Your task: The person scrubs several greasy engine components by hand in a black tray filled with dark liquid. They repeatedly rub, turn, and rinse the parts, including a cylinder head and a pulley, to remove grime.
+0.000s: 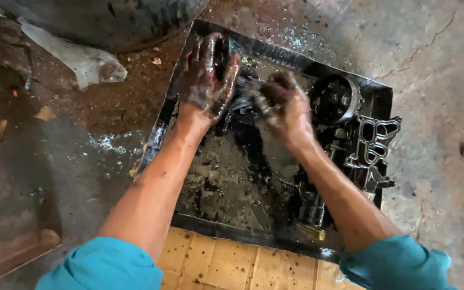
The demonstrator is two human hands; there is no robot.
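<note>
Presently, both oil-blackened hands are working over the far end of a shallow metal wash tray (163, 115). The left hand (206, 80) is gripping a dark engine part (220, 53); the right hand (288, 115) is closing around another greasy part (248, 99). A clear plastic bag (79, 59) is lying far left, cardboard (226, 263) near.

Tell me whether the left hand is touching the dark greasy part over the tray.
Touching. The head view shows the left hand with fingers wrapped around the dark part, no gap, above the tray.
</note>
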